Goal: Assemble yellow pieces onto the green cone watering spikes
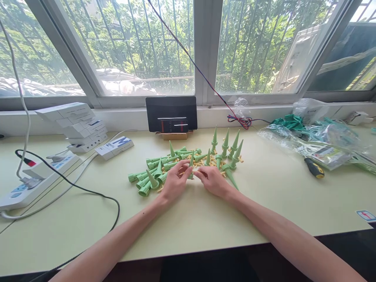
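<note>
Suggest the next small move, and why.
Probably bring the right hand to the lower end of the spike: the left hand holds it tip-up, and the right fingers are close beside it. Whether they pinch anything is unclear.

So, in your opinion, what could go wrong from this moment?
Three things, perhaps. The right hand is close to the upright green spikes, so a bump might topple some. Small yellow pieces lie scattered among the green tubes, where one could easily get lost. The black cable passes right by the left forearm, so a sweep of that arm might drag it.
</note>
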Demonstrator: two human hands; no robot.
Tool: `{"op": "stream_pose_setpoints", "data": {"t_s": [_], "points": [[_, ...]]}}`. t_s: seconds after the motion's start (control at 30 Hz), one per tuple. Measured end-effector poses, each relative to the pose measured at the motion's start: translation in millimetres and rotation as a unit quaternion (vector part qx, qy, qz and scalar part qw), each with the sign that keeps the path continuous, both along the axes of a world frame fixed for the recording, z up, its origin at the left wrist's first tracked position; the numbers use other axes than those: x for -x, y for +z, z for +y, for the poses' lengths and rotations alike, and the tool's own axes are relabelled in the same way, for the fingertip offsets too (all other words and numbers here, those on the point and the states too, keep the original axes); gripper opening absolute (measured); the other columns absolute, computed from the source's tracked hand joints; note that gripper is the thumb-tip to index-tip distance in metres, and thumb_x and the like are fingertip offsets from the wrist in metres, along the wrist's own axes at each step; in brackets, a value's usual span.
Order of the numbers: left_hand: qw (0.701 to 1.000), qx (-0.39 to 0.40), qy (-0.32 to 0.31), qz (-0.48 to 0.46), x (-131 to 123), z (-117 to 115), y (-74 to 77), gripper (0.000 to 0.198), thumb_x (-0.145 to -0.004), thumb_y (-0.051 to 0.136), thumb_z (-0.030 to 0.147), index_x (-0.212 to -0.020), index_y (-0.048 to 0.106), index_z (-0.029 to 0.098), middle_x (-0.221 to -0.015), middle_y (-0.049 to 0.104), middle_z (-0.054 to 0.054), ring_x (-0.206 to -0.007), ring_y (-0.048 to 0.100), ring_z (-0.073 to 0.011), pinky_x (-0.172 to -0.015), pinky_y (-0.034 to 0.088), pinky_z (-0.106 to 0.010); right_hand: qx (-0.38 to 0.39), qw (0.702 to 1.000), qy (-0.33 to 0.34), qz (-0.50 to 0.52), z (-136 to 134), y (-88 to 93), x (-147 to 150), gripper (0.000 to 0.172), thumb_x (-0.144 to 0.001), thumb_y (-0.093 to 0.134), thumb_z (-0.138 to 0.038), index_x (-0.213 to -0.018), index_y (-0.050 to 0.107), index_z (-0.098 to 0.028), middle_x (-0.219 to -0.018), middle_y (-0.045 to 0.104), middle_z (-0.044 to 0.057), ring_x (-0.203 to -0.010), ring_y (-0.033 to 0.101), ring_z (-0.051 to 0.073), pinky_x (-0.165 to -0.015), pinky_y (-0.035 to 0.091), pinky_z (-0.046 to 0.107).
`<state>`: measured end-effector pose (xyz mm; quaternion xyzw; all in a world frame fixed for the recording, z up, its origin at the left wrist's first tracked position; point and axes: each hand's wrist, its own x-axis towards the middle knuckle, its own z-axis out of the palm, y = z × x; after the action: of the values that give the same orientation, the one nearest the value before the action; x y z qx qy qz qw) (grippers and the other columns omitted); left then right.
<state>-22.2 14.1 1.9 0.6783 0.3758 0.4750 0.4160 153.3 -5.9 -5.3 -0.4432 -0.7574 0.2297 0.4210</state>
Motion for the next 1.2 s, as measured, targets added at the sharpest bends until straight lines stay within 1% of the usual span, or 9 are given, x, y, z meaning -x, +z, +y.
{"op": "stream_pose_setpoints", "data": {"t_s": [0.2, 0.33, 0.4, 0.53, 0.67, 0.83, 0.97, 1.07, 1.2], "points": [[1.0, 0.018, -0.003, -0.005, -0.4, -0.6, 1.0, 0.041, -0.088, 0.064, 0.044, -0.12, 0.065, 0.019, -0.09, 0.066, -0.004, -0.083, 0.069, -0.02, -0.067, 0.065, -0.036, -0.009, 1.0, -0.013, 0.009, 0.0, 1.3, 0.3, 0.04, -0.099, 0.044, -0.035, -0.063, 0.032, -0.021, -0.056, 0.037, -0.004, -0.053, 0.032, 0.011, -0.054, 0.025, 0.027], [0.999, 0.026, -0.001, 0.019, -0.4, -2.1, 4.5, 0.049, -0.086, 0.065, 0.044, -0.127, 0.064, 0.018, -0.106, 0.069, -0.009, -0.083, 0.069, -0.0198, -0.068, 0.065, -0.037, -0.009, 1.0, -0.024, 0.013, -0.5, 2.8, -0.3, 0.04, -0.099, 0.043, -0.036, -0.063, 0.031, -0.022, -0.056, 0.037, -0.004, -0.053, 0.031, 0.012, -0.054, 0.025, 0.027], [0.999, 0.031, 0.0, 0.025, -0.3, -2.5, 5.7, 0.049, -0.085, 0.066, 0.043, -0.127, 0.064, 0.018, -0.112, 0.069, -0.01, -0.083, 0.069, -0.02, -0.069, 0.065, -0.037, -0.004, 0.999, -0.031, 0.009, -0.6, 3.1, -0.5, 0.04, -0.098, 0.043, -0.036, -0.063, 0.032, -0.022, -0.056, 0.038, -0.004, -0.053, 0.032, 0.012, -0.054, 0.026, 0.028], [0.999, 0.031, -0.004, 0.026, 0.9, -1.1, 3.8, 0.049, -0.083, 0.069, 0.042, -0.126, 0.066, 0.018, -0.114, 0.07, -0.011, -0.089, 0.069, -0.0214, -0.071, 0.065, -0.037, -0.003, 0.999, -0.039, 0.005, -0.1, 3.0, -0.8, 0.039, -0.098, 0.042, -0.036, -0.063, 0.037, -0.021, -0.056, 0.039, -0.003, -0.053, 0.033, 0.013, -0.054, 0.027, 0.028], [0.999, 0.013, 0.0, 0.039, 2.9, 1.8, -0.4, 0.046, -0.083, 0.07, 0.041, -0.124, 0.067, 0.021, -0.118, 0.068, -0.01, -0.095, 0.066, -0.022, -0.075, 0.063, -0.038, 0.0, 0.999, -0.04, 0.008, 0.3, 2.8, -0.7, 0.037, -0.098, 0.041, -0.034, -0.064, 0.044, -0.021, -0.056, 0.042, -0.003, -0.054, 0.036, 0.013, -0.054, 0.028, 0.027], [0.999, -0.011, 0.007, 0.045, 3.9, 3.2, -0.8, 0.045, -0.081, 0.072, 0.041, -0.122, 0.07, 0.024, -0.114, 0.069, -0.008, -0.093, 0.064, -0.0197, -0.08, 0.061, -0.036, 0.011, 0.999, -0.045, 0.016, -0.4, 3.7, 0.0, 0.037, -0.098, 0.041, -0.034, -0.065, 0.049, -0.02, -0.056, 0.046, -0.002, -0.053, 0.04, 0.013, -0.055, 0.03, 0.026], [0.999, -0.025, 0.012, 0.047, 4.2, 3.3, 0.5, 0.043, -0.079, 0.074, 0.042, -0.119, 0.072, 0.025, -0.104, 0.067, -0.006, -0.085, 0.061, -0.0168, -0.074, 0.059, -0.032, 0.019, 0.998, -0.05, 0.018, -1.0, 4.7, 0.5, 0.037, -0.098, 0.041, -0.034, -0.065, 0.051, -0.02, -0.057, 0.049, -0.001, -0.053, 0.042, 0.013, -0.055, 0.031, 0.026], [0.998, -0.032, 0.011, 0.046, 4.7, 3.4, 0.7, 0.043, -0.078, 0.075, 0.042, -0.118, 0.072, 0.026, -0.096, 0.062, -0.005, -0.08, 0.059, -0.0154, -0.069, 0.059, -0.03, 0.025, 0.998, -0.054, 0.021, -0.9, 5.1, 1.0, 0.039, -0.098, 0.04, -0.034, -0.064, 0.051, -0.02, -0.056, 0.049, -0.001, -0.053, 0.042, 0.013, -0.055, 0.032, 0.026], [0.999, -0.031, 0.002, 0.035, 5.1, 3.3, -1.2, 0.042, -0.079, 0.074, 0.042, -0.118, 0.072, 0.027, -0.096, 0.057, -0.004, -0.08, 0.059, -0.0151, -0.067, 0.06, -0.03, 0.024, 0.997, -0.062, 0.025, -0.2, 5.3, 0.4, 0.039, -0.098, 0.041, -0.035, -0.063, 0.049, -0.02, -0.055, 0.048, -0.002, -0.052, 0.042, 0.013, -0.054, 0.031, 0.026]]}}
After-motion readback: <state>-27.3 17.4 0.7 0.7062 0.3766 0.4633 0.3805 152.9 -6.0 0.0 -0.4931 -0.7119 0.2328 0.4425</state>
